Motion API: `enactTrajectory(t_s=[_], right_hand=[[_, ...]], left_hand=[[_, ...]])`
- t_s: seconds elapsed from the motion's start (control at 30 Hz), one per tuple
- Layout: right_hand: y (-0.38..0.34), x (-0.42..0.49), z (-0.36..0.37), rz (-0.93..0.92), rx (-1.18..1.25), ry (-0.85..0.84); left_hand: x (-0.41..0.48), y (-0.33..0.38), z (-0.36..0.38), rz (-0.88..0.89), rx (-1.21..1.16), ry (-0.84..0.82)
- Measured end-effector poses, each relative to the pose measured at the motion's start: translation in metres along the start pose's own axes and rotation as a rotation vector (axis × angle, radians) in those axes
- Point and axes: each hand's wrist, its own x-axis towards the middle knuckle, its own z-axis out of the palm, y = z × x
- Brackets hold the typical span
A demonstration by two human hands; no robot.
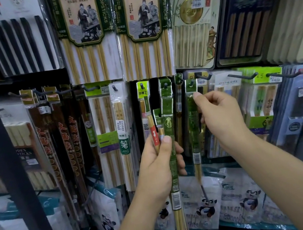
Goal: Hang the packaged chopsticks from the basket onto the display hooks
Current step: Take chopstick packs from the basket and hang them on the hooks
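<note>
Here, at the left, a bundle [176, 197] of slim packs is held upright by the left hand [159, 165] in front of the lower display row. The fingers are curled right round it at about mid-length, and the thumb is pressed across the front. A long green pack and a shorter red-banded pack [155, 136] can be made out in it; the exact count cannot be told. The headers stand free above the fist, and bamboo tips hang below it.

Further right, a single pack [194, 127] hangs at a hook [193, 82], with its green header up at the peg. Whether the hole is fully threaded cannot be told. Its top is pinched by the right hand [221, 119]: the thumb tip is laid on the film just under the header, and the other fingers are curled behind.

The packs are judged light and stiff lengthwise, since a rigid spine is given by the sticks. The film sleeve is probably slick, and the header is likely thin and easily torn at the hole. A pack is best taken high, just beneath the header, so that the hole can be steered onto the peg. With a lower hold, the top would be left free to swing.
</note>
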Motion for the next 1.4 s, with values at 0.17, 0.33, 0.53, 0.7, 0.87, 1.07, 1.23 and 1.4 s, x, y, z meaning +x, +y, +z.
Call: enactTrajectory(t_s=[0.17, 0.33, 0.53, 0.7, 0.87, 1.07, 1.23, 1.4], right_hand=[[-0.003, -0.019, 0.001, -0.064, -0.008, 0.021], [-0.015, -0.042, 0.007, -0.111, 0.071, -0.301], [-0.018, -0.024, 0.003, -0.033, 0.049, -0.177], [-0.03, -0.005, -0.001, -0.036, 0.067, -0.087], [-0.028, 0.004, 0.001, -0.053, 0.019, -0.046], [-0.029, 0.003, 0.002, -0.056, -0.014, -0.02], [-0.028, 0.003, 0.003, -0.093, -0.014, -0.004], [-0.019, 0.004, 0.002, -0.093, -0.078, 0.002]], left_hand=[[-0.001, 0.0, 0.001, 0.021, 0.037, -0.022], [-0.002, 0.001, 0.003, 0.008, 0.01, -0.05], [0.0, 0.001, 0.002, -0.051, -0.14, 0.025], [0.003, 0.001, -0.004, -0.057, -0.116, 0.095], [0.001, 0.003, -0.005, -0.066, -0.127, 0.065], [0.0, 0.002, -0.005, -0.057, -0.073, 0.075], [0.0, 0.0, -0.007, -0.029, 0.011, 0.077], [0.0, 0.001, -0.007, -0.028, 0.085, 0.073]])
